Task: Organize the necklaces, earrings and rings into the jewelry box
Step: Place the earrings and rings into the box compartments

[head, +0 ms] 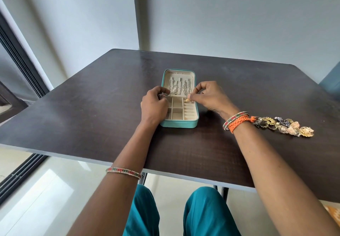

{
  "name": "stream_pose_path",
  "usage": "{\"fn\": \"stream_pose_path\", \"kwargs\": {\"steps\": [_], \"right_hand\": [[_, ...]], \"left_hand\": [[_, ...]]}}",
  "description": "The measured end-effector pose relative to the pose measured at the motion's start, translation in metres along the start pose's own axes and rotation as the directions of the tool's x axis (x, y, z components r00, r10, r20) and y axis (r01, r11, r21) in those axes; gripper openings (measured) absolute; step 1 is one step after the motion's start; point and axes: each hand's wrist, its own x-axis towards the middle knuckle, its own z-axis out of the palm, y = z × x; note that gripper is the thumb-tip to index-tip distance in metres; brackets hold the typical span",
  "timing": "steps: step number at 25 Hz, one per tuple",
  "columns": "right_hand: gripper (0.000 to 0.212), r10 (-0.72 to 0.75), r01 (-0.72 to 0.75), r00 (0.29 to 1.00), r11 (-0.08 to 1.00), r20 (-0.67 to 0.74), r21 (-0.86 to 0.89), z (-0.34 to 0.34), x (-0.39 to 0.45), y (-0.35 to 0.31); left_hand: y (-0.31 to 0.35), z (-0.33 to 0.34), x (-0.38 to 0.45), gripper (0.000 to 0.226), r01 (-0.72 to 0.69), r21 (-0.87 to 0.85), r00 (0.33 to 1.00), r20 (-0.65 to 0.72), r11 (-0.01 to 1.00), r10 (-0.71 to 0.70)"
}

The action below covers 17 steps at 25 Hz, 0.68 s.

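Necklaces [179, 86] are already hung in the lid of the open jewelry box [179, 123] at the counter's [92, 107] middle. A gold ring [188, 99] is pinched by the right hand [211, 96] over the ring rolls; something small and silvery is held in the curled left hand [154, 103]. A pile of earrings and rings [283, 125] is left unsorted, well to the right.

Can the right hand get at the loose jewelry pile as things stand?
Probably yes: the pile lies uncovered on the table beside the right wrist, but the right hand first needs to release the gold ring.
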Motion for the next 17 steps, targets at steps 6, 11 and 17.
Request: {"fn": "stream_pose_path", "kwargs": {"steps": [6, 11, 17], "right_hand": [[0.027, -0.03, 0.031, 0.999, 0.999, 0.011, -0.04, 0.0039, 0.0011, 0.0028], [0.017, -0.098, 0.095, 0.995, 0.991, -0.034, -0.093, 0.0043, -0.0005, 0.0027], [0.014, -0.05, 0.052, 0.999, 0.991, 0.017, -0.121, 0.0012, -0.0028, -0.0009]], "left_hand": [[-0.0008, 0.0009, 0.001, 0.031, -0.002, 0.009, 1.0, -0.009, 1.0, 0.002], [-0.0007, 0.0007, 0.0012, 0.031, -0.003, 0.013, 1.0, -0.018, 1.0, 0.003], [0.0, 0.0006, 0.0004, 0.031, -0.003, 0.011, 1.0, -0.017, 1.0, 0.003]]}}
